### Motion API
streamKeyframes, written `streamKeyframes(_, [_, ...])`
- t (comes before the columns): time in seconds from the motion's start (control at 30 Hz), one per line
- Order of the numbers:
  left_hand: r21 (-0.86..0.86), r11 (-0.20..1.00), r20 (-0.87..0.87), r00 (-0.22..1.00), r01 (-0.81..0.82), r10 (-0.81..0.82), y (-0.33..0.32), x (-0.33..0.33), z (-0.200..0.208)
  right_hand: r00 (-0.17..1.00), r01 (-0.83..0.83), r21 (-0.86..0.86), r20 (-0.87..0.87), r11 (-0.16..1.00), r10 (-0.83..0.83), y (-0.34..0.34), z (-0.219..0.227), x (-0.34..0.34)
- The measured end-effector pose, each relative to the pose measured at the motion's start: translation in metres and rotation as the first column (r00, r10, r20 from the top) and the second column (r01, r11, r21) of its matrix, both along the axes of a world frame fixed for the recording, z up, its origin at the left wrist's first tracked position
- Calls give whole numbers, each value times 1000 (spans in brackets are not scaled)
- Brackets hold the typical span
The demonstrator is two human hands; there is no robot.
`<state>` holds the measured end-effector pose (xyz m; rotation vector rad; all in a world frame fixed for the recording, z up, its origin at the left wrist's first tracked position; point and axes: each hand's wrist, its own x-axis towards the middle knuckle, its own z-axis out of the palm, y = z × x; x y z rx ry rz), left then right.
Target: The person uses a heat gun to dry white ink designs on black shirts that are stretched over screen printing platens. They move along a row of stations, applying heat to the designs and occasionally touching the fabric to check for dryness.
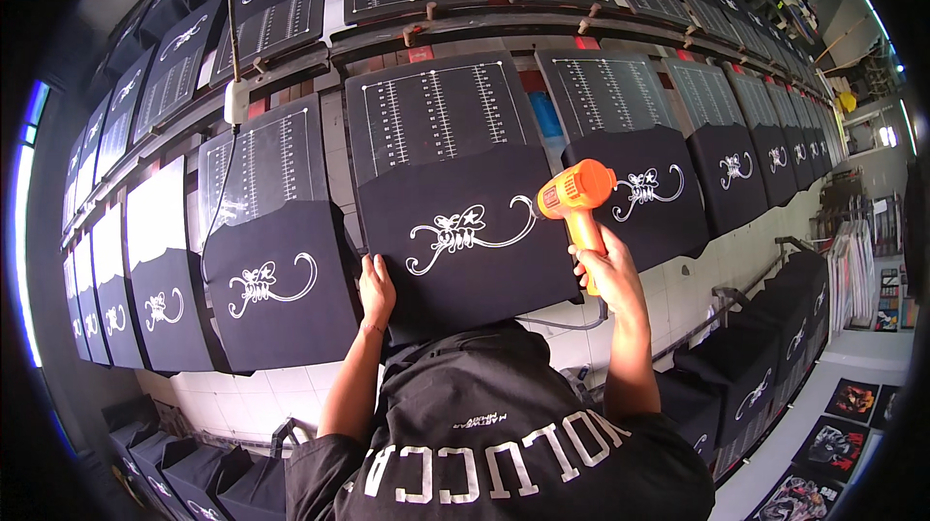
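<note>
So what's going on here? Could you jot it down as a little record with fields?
Setting: long print table with rows of tilted dark boards
Left hand: flat on the left edge of the black fabric panel
Right hand: closed round the handle of the orange heat gun
Heat gun aim: nozzle points left, toward the white curly print
Neighbours: similar printed panels on both sides, e.g. left panel
Overhead: hanging cord with a white switch box
</note>
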<state>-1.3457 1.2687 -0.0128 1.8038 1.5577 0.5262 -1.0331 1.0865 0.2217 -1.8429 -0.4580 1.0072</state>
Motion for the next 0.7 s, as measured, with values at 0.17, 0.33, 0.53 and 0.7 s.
streamKeyframes(0.17, [-29, 999, 10, 1000, 29, -29, 3, -3, -2, 999, 7, -14, 34, 1000, -7, 5, -4, -6])
streamKeyframes(0.33, [1, 1000, 33, 999, 6, -6, 3, -1, -1, 999, 21, -32, 30, 999, -20, 7, -10, -12])
streamKeyframes(0.53, [-43, 999, 85, 996, 27, -23, 9, -2, 0, 1000, 8, -153, -27, 988, -12, 1, -7, -22])
streamKeyframes(0.7, [-38, 998, 66, 997, 49, -46, 13, -5, -3, 1000, 28, -86, -1, 996, -28, 2, -7, -40])
